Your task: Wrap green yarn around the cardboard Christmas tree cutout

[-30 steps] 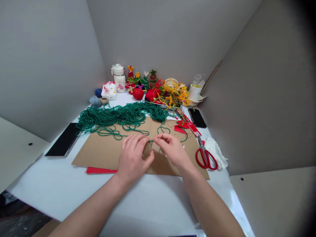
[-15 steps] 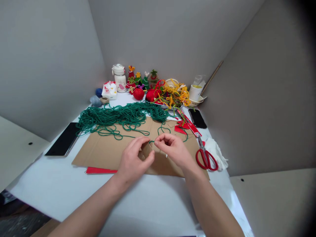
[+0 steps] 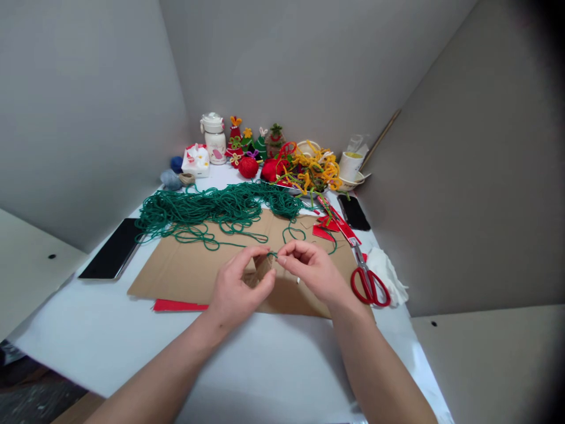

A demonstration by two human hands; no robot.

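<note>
Over the cardboard sheet point(image 3: 172, 268), my left hand point(image 3: 238, 282) is curved round a small brown cardboard piece point(image 3: 263, 270), gripping it between thumb and fingers. The piece is partly hidden and blends with the sheet below. A short stretch of green yarn point(image 3: 272, 254) runs from its top edge to my right hand point(image 3: 311, 268). The thumb and index finger of that hand are pinched together on the yarn. Behind both hands lies a large loose heap of green yarn point(image 3: 212, 206), with strands trailing onto the sheet.
Red-handled scissors point(image 3: 371, 285) and a white tissue point(image 3: 386, 277) lie to the right, near a red box cutter point(image 3: 342, 221) and red scraps point(image 3: 323, 232). Phones lie left point(image 3: 110, 250) and right point(image 3: 353, 212). Yellow yarn point(image 3: 315, 171), a bottle point(image 3: 215, 141) and small decorated cones point(image 3: 260, 144) stand behind.
My hands stay almost in place. The left fingers have shifted slightly, and more of the brown cardboard piece shows between thumb and index finger. The right pinch on the yarn continues.
</note>
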